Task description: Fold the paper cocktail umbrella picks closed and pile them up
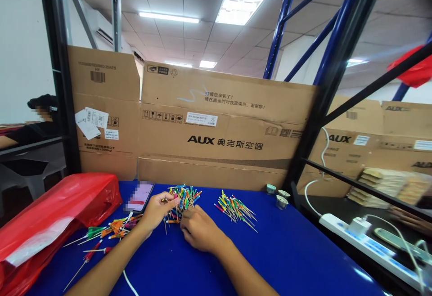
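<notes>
A heap of folded paper cocktail umbrellas [185,193] on wooden sticks lies in the middle of the blue table. My left hand [158,210] is at the heap's left side, thumb and fingers pinched on a cocktail umbrella [175,195] with a pink top. At the heap's near right edge, my right hand [199,227] is closed with its knuckles up; its fingertips and anything in them are hidden. Apart to the right lies a second pile of folded umbrellas [233,207]. By my left forearm are loose, partly opened orange, green and red umbrellas [116,228].
A red plastic bag [67,206] covers the table's left side, beside a phone [140,197]. Small cups [281,201] stand at the back right. Cardboard [216,129] walls the far edge. A power strip [357,237] lies beyond the rack post. Another person [37,116] sits far left.
</notes>
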`<state>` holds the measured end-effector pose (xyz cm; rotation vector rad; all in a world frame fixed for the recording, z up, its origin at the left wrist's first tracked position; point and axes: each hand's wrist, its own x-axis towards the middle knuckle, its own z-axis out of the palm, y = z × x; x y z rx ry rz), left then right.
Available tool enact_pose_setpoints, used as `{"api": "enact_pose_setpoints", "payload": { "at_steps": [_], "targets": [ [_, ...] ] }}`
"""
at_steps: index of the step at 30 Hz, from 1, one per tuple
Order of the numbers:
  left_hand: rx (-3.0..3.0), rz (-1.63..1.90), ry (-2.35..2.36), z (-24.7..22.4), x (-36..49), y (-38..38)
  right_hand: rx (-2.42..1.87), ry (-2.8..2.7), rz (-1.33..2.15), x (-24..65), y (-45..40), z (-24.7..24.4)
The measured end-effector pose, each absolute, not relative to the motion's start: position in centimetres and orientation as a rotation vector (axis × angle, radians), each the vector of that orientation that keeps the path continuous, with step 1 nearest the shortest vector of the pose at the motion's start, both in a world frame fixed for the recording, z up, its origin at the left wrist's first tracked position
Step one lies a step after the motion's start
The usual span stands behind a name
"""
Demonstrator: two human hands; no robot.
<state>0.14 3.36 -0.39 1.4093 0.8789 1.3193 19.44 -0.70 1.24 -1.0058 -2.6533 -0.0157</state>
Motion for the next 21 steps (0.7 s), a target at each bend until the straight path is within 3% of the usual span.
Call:
{"api": "enact_pose_setpoints", "payload": {
  "at_steps": [11,21],
  "targets": [
    [1.466,1.122,0.805,-1.8,0.8,3.8,-0.918,-2.089,0.257,20.8,-0.2,3.4],
    [1.691,1.057,0.84,-2.3,0.9,3.3,-0.918,-2.126,0.184,20.9,-0.7,3.9]
  ]
}}
